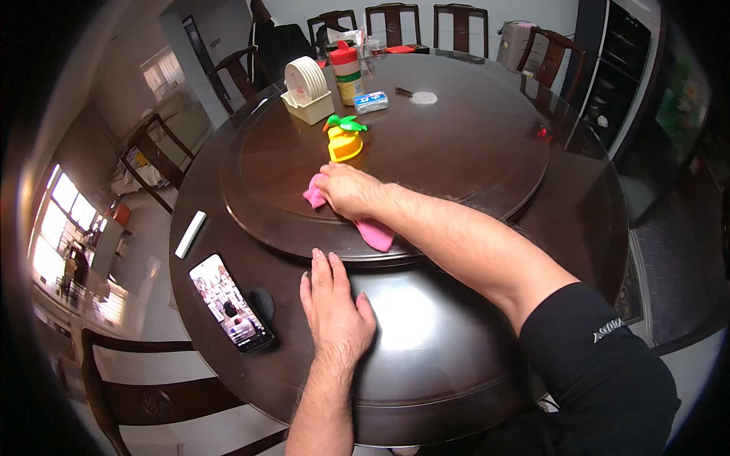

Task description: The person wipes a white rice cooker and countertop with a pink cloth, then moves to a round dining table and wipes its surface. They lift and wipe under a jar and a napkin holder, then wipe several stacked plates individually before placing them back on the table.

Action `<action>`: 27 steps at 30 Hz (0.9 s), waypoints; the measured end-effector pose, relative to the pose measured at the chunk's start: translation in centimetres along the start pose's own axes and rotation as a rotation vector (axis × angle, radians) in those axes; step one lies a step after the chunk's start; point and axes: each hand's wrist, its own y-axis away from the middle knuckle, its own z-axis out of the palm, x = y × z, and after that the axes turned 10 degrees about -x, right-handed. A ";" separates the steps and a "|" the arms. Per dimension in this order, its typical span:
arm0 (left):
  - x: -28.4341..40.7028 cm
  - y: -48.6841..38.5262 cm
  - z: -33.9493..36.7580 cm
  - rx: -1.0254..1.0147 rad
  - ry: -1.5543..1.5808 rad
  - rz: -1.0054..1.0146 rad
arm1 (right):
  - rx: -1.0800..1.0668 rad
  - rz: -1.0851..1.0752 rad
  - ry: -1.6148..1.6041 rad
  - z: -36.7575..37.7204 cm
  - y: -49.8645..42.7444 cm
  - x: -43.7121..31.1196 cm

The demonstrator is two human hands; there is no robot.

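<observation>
My right hand (349, 191) grips a bunched pink cloth (376, 235) on the wooden turntable (274, 228) of a round dark table. Part of the cloth sticks out left of the fingers, and a tail of it hangs toward the turntable's near rim. Just beyond that hand stands a yellow and green plastic bird-shaped toy (345, 139). My left hand (339, 313) lies palm down on the table, holding nothing, its fingertips by the turntable's edge. To its left a lit smartphone (231, 305) leans on a dark round object (262, 306).
On the turntable stand a cream holder (311, 108) with white discs, a red-capped jar (347, 80), a blue and silver packet (370, 102) and a round white item (424, 98). A white bar (190, 234) lies at the table's left. Several wooden chairs (154, 154) surround the table.
</observation>
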 end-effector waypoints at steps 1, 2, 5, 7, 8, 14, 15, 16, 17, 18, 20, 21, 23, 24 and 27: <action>0.0 0.1 0.1 0.008 -0.002 0.011 | -0.041 0.068 0.071 0.2 -1.2 0.0; 0.0 0.0 0.2 -0.021 -0.013 -0.005 | -0.017 0.072 0.119 0.5 -2.5 -0.4; -0.1 0.1 0.4 0.024 -0.023 0.011 | -0.127 0.171 0.187 1.4 -5.3 -2.3; -0.3 -0.2 0.4 0.102 0.041 0.035 | -0.111 -0.136 -0.002 2.2 -5.2 -3.9; -0.6 -0.3 0.4 0.146 0.109 0.044 | -0.051 -0.200 -0.044 2.5 -4.7 -4.7; -1.8 -0.9 0.0 0.488 0.396 0.102 | -0.084 -0.413 -0.172 0.2 5.3 -5.0; -1.8 -0.9 0.0 0.483 0.369 0.092 | -0.120 -0.417 -0.209 -0.7 7.6 -4.5; -1.8 -0.8 0.0 0.478 0.348 0.071 | -0.116 -0.382 -0.214 -1.8 9.9 -3.8; -1.7 -0.7 0.1 0.466 0.325 0.053 | -0.089 -0.382 -0.216 -2.9 12.1 -2.9; -1.7 -0.5 0.1 0.373 0.336 0.003 | -0.137 -0.270 -0.183 -4.0 13.7 -2.0; -1.6 -0.3 0.1 0.303 0.237 -0.023 | -0.096 -0.156 -0.107 -5.6 15.8 0.1; -1.5 -0.4 0.1 0.276 0.190 -0.032 | -0.080 -0.083 -0.063 -6.1 16.4 1.2; -1.4 -0.3 0.1 0.157 0.143 -0.055 | -0.074 -0.066 -0.083 -7.3 16.9 4.4; -1.3 -0.2 0.2 0.146 0.127 -0.053 | -0.080 -0.001 -0.066 -7.7 16.9 6.3; -0.9 -0.2 0.3 0.136 0.137 0.005 | -0.078 0.240 0.083 -7.6 14.7 11.6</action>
